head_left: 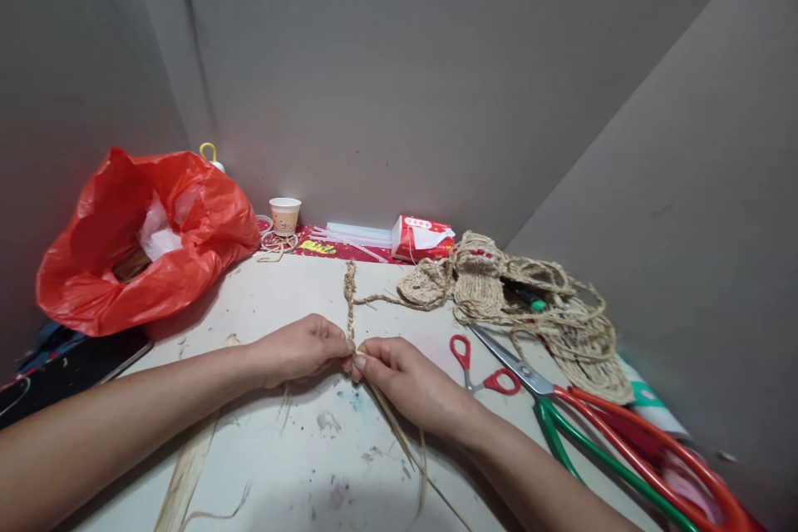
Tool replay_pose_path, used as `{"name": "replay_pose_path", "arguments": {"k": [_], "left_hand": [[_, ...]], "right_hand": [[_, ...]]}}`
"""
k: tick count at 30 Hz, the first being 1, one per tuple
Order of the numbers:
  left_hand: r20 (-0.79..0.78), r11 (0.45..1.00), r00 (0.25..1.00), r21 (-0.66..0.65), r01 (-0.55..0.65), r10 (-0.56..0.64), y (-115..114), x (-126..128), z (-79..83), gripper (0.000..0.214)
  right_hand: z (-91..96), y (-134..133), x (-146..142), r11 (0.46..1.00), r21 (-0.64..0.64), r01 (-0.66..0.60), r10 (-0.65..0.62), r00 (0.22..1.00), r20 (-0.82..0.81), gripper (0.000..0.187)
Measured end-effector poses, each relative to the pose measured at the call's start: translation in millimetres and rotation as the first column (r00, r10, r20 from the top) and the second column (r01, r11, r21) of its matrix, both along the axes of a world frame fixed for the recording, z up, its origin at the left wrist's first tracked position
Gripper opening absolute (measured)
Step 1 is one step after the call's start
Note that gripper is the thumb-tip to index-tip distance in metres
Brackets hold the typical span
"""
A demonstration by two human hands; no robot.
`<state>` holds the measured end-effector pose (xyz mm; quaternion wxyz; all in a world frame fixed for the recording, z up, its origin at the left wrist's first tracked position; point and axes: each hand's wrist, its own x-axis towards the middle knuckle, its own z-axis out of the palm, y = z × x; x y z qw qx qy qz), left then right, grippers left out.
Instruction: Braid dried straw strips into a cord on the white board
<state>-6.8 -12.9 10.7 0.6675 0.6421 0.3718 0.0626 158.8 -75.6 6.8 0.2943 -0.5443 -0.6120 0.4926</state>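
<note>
A thin braid of straw-coloured fibre [350, 299] runs away from me across the white table [299, 449]. My left hand [299, 349] and my right hand [405, 382] meet at its near end. Both are closed, pinching the loose strands where the plait ends. Unbraided straw strands [399, 440] trail from under my right hand toward the near edge. The far end of the braid lies close to a pile of woven straw pieces [480, 283].
Small red-handled scissors [483, 370] and large scissors with red and green handles [598, 449] lie right of my hands. A red plastic bag [143, 241] sits at the left. A paper cup [285, 214], a tissue pack [422, 237] and grey walls stand behind.
</note>
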Motion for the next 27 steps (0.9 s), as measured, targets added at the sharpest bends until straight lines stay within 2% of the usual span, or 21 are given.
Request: {"name": "replay_pose_path", "arguments": {"k": [3, 10, 15, 18, 20, 23, 25, 27], "left_hand": [[0.011, 1.0, 1.0, -0.019, -0.007, 0.007, -1.2, -0.3, 0.7, 0.024], [0.031, 0.994, 0.994, 0.027, -0.104, 0.103, -4.9, 3.3, 2.2, 0.017], [0.096, 0.991, 0.987, 0.021, -0.134, 0.132, -8.9, 5.6, -3.3, 0.019], [0.159, 0.989, 0.977, -0.027, -0.143, 0.146, -10.8, 5.8, -5.7, 0.02], [0.137, 0.986, 0.977, -0.057, -0.159, 0.165, -11.7, 5.4, -5.6, 0.021], [0.1, 0.98, 0.978, -0.093, -0.174, 0.183, -12.7, 4.9, -4.2, 0.027], [0.105, 0.978, 0.976, -0.11, -0.179, 0.191, -13.1, 4.8, -3.4, 0.03], [0.103, 0.976, 0.975, -0.113, -0.186, 0.198, -13.1, 4.6, -2.7, 0.03]], "right_hand": [[1.3, -0.9, -0.1, 1.0, 0.025, 0.008, -0.01, 0.997, 0.074, 0.022], [3.1, -0.9, 7.5, 0.992, 0.127, 0.007, -0.04, 0.965, 0.259, 0.027], [10.7, -9.6, -6.2, 0.996, -0.053, 0.074, -0.066, 0.987, 0.148, 0.024], [4.1, -16.1, -15.4, 0.991, -0.1, 0.092, -0.078, 0.988, 0.137, 0.024], [-5.0, -18.6, -18.5, 0.994, -0.066, 0.084, -0.073, 0.984, 0.161, 0.023], [-15.4, -20.6, -20.9, 0.995, 0.075, 0.066, -0.085, 0.953, 0.29, 0.026], [-14.3, -23.7, -22.6, 0.987, 0.153, 0.043, -0.101, 0.911, 0.399, 0.027], [-5.0, -29.8, -24.1, 0.988, 0.157, -0.006, -0.071, 0.876, 0.476, 0.026]]}}
